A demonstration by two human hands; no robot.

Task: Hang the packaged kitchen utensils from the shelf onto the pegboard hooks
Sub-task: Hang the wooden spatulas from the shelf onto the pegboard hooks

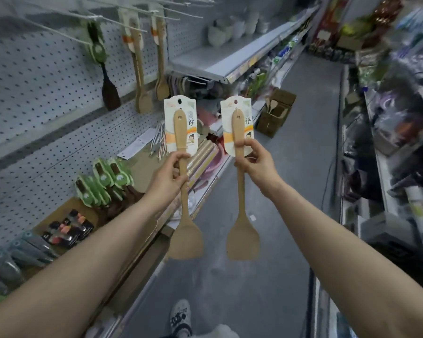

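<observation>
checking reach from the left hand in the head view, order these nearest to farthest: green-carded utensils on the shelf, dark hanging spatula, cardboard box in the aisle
From the left hand:
1. Green-carded utensils, just left on the shelf.
2. Dark hanging spatula, up left on the pegboard.
3. Cardboard box, farther down the aisle, to the right.

Dim, flat light; soft focus, edges warped.

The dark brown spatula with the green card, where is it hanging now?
In the head view, upper left: the dark brown spatula hangs from a pegboard hook, just left of two hung wooden spatulas.
</observation>
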